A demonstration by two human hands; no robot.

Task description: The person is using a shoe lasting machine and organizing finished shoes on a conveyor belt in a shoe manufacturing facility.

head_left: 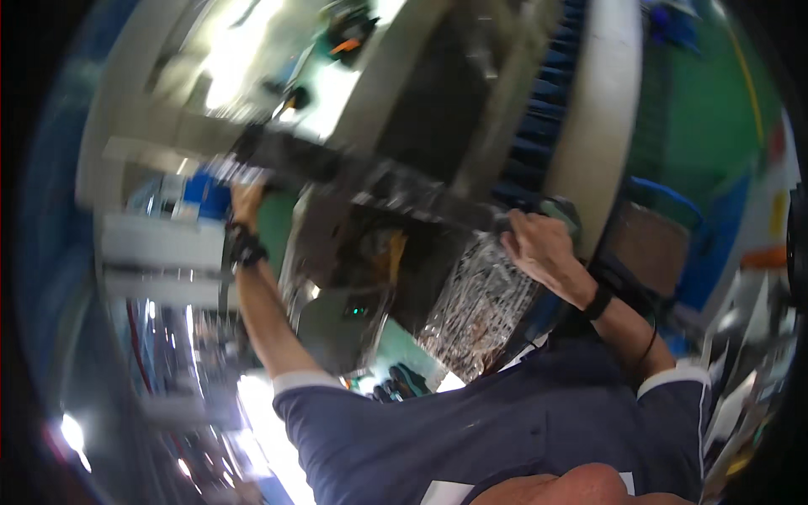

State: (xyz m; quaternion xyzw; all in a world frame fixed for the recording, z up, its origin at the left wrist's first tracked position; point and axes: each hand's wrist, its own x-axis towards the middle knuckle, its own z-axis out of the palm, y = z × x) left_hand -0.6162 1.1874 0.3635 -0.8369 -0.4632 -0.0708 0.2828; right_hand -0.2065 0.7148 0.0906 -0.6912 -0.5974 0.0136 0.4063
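Note:
A long dark bar (396, 187) with shiny, clear-looking patches crosses in front of me on a slant, smeared by motion. Its right end meets my right hand (545, 251), whose fingers are curled closed around it. Toward the far left, my left hand (246, 202) is at the other end, its fingers partly hidden and blurred; the hand appears closed on the bar. What the bar is exactly, I cannot make out. Below it lies a mass of shiny, crinkled strips or pieces (484, 307), near my right forearm.
A grey-green machine housing (337, 324) with small green lights stands below the bar. Beyond runs a pale curved rail (602, 101) beside a dark ribbed strip (543, 109). A blue-rimmed bin (656, 236) with brown contents is at right. Green floor (707, 101) shows at upper right.

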